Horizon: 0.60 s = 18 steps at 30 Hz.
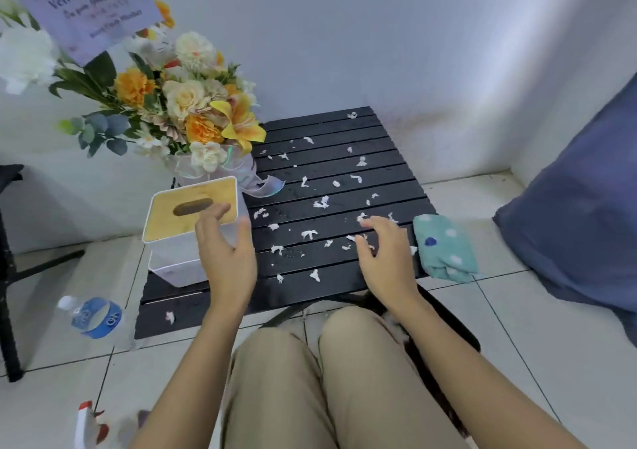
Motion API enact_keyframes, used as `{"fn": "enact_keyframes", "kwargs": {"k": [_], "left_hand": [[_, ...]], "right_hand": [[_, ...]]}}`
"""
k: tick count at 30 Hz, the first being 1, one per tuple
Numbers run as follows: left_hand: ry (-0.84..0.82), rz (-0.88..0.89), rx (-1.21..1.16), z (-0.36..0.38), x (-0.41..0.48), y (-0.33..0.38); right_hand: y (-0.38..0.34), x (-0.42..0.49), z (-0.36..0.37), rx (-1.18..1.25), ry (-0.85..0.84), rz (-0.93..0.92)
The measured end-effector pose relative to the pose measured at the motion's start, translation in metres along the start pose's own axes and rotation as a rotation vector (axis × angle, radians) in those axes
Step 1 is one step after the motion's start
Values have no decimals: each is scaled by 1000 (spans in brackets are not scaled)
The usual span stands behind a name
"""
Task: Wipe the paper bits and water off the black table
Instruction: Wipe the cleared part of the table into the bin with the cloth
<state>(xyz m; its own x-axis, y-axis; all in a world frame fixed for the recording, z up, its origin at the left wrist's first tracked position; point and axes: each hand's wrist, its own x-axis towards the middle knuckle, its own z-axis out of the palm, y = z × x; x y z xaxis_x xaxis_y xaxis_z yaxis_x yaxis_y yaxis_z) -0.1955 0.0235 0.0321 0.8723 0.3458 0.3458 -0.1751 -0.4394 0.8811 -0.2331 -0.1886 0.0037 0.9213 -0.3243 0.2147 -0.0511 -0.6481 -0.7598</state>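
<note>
Left hand [224, 252] straight-fingered, empty, by tissue box [193, 214]; right hand [386, 255] relaxed, empty, over paper bits [320, 202] on black tabletop [327, 128].

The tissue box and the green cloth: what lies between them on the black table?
Head view: scattered paper bits on the black table slats, with the left hand at the tissue box and the right hand near the green cloth.
</note>
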Motion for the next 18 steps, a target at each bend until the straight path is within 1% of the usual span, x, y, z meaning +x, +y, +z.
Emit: {"fn": "enact_keyframes", "kwargs": {"k": [1, 2, 3, 5, 6, 7, 9, 12, 14, 16, 18], "left_hand": [[-53, -11, -14, 14, -10, 5], [-108, -22, -26, 26, -21, 9], [-155, -33, -36, 38, -30, 12], [-221, -45, -45, 58, -46, 19], [-245, -47, -45, 68, -53, 23], [-263, -52, -45, 76, -59, 27], [-301, -79, -53, 90, -68, 38], [-358, -107, -64, 106, -76, 51], [-416, -153, -91, 116, -80, 60], [-517, -301, -204, 126, -84, 75], [-643, -554, -413, 137, -84, 94]], "right_hand": [[15, 1, -8, -160, 43, 19], [30, 1, -17, -304, 55, 77], [44, 2, -25, -405, 29, 160], [68, -1, -40, -476, -68, 314], [78, -3, -45, -468, -97, 343], [85, -4, -47, -444, -109, 339], [94, -5, -51, -387, -81, 295], [95, -3, -59, -218, 34, 275], [84, 0, -72, -59, 106, 333], [71, 4, -85, 70, 144, 367], [56, 7, -95, 145, 159, 321]]}}
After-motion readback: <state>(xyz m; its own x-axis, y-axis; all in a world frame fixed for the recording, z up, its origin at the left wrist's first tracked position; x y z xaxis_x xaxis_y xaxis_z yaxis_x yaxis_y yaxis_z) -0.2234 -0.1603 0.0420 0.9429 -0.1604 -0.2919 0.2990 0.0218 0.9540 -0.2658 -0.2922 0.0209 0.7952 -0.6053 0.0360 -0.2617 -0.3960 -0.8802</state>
